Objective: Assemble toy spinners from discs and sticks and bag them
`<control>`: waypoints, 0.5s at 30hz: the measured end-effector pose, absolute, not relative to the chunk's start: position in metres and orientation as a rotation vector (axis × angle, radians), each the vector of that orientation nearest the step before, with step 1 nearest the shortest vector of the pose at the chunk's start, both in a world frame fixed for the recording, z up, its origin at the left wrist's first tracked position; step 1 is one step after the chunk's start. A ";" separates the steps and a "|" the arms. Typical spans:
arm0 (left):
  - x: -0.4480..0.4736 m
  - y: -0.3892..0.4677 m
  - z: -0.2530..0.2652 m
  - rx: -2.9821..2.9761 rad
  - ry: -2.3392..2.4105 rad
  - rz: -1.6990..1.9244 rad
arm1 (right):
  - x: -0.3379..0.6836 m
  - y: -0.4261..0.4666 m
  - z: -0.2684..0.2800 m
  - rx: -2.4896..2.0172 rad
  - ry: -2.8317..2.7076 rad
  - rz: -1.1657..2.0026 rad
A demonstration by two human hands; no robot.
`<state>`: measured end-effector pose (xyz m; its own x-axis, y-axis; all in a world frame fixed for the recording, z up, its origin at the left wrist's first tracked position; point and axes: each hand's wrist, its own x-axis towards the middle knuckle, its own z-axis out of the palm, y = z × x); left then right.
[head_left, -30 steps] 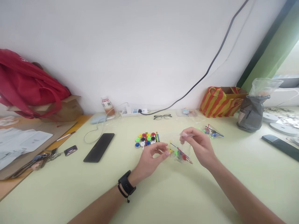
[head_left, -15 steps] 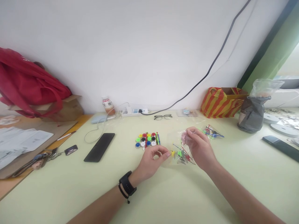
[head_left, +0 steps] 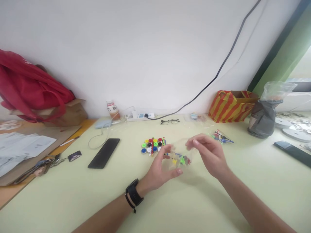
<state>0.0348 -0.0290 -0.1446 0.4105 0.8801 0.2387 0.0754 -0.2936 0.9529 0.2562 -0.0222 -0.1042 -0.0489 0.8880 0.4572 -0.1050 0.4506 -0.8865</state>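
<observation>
A clear plastic bag (head_left: 181, 159) with small yellow, green, red and blue plastic parts hangs between my hands above the table. My right hand (head_left: 210, 155) pinches its upper edge between thumb and fingers. Beside the bag's left side, my left hand (head_left: 161, 168) is open, thumb and fingers spread apart around it; whether they touch the film is hard to see. Just behind my left hand lie rows of coloured round pieces (head_left: 149, 145) in yellow, red, green, black, blue and white, with thin coloured sticks (head_left: 153, 145) among them.
Another clear bag of coloured parts (head_left: 222, 137) lies beyond my right hand. Eyeglasses (head_left: 169, 121) and a power strip (head_left: 141, 117) are near the wall. A black phone (head_left: 104, 153) lies left, a dark device (head_left: 293, 153) right. A striped bag (head_left: 232, 106) stands at the back.
My left hand has opened from a pinch and its fingers spread around the bag. The bag's parts have bunched together and shifted slightly left. My right hand has shifted slightly left.
</observation>
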 end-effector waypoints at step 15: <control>0.031 -0.026 -0.140 1.718 0.823 1.237 | 0.253 -0.027 -0.102 -0.875 -1.499 0.912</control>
